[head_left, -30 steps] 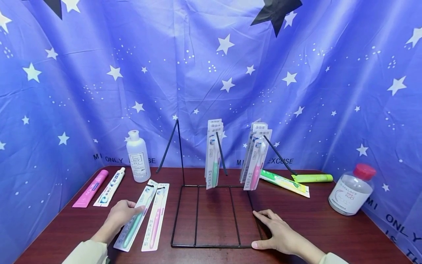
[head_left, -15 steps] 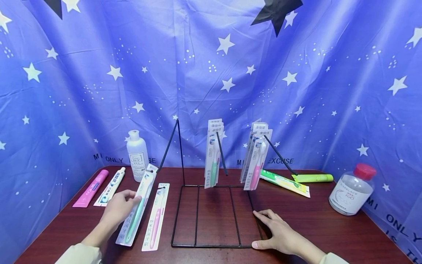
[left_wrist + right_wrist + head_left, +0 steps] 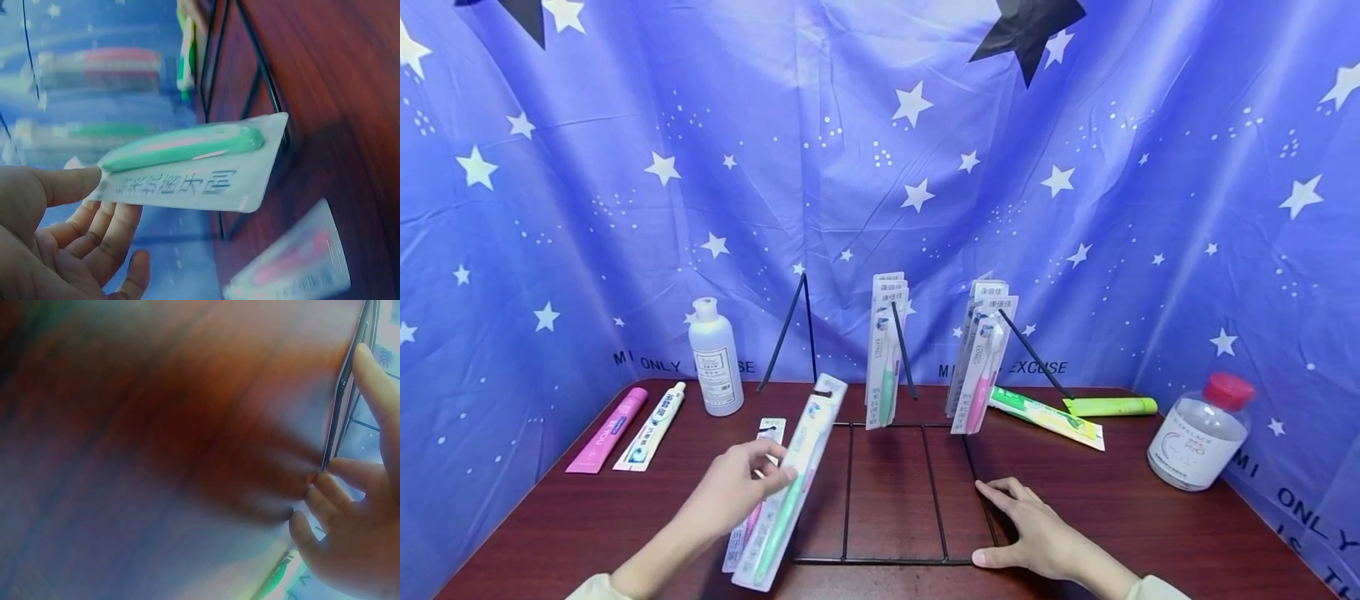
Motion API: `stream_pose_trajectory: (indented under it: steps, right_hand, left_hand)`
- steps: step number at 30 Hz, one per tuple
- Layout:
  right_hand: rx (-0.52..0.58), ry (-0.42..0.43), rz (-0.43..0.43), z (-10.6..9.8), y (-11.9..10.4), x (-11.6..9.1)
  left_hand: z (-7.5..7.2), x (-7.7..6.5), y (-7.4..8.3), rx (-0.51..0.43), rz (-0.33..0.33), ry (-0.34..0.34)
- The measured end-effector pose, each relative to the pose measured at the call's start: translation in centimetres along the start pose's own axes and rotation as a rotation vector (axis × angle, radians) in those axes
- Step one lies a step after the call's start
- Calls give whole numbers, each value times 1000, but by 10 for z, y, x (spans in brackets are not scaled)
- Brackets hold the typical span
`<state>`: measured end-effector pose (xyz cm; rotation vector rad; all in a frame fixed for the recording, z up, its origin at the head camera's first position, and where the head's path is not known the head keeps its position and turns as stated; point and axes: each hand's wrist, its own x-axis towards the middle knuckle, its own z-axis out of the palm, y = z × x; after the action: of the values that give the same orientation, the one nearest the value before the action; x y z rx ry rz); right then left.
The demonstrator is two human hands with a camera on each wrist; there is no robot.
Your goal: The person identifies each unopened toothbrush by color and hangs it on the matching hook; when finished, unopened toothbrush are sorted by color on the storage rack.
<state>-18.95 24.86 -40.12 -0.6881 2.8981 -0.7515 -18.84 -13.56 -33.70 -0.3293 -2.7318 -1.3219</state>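
My left hand (image 3: 735, 483) pinches a packaged green toothbrush (image 3: 790, 492) between thumb and fingers, tilted and raised above the table. In the left wrist view the thumb presses on the green toothbrush pack (image 3: 194, 181). Partly behind it on the table lies a packaged pink toothbrush (image 3: 771, 428). My right hand (image 3: 1033, 529) rests at the right side of the black wire rack (image 3: 887, 560), its fingertips and thumb touching the base. More green toothbrush packs (image 3: 886, 358) hang on the rack's middle hook, and pink toothbrush packs (image 3: 985, 367) on the right one.
The left hook (image 3: 782, 333) carries nothing. At the left stand or lie a white bottle (image 3: 715, 358), a pink tube (image 3: 607, 431) and a white toothpaste tube (image 3: 651, 427). A green-and-yellow toothpaste box (image 3: 1048, 417), a lime tube (image 3: 1108, 406) and a red-capped bottle (image 3: 1200, 433) are at the right.
My left hand has lifted the green toothbrush pack off the table and carried it right, over the pink toothbrush pack to the rack's left edge. The right hand has stayed in place.
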Motion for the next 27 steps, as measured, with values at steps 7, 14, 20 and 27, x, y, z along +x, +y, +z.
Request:
stream_pose_trajectory:
  steps: [7, 14, 20, 27]
  right_hand:
    - [-25, 14, -24, 0, -1, 0]
    - [-25, 10, -7, 1, -1, 0]
    - [-40, 17, -13, 1, -1, 0]
    - [-34, 18, -11, 1, -1, 0]
  left_hand:
    - [20, -14, 28, -29, 190, -138]
    - [32, -25, 50, -118, 288, -189]
    - [34, -30, 65, -186, 351, -188]
    - [33, -34, 75, -205, 406, -48]
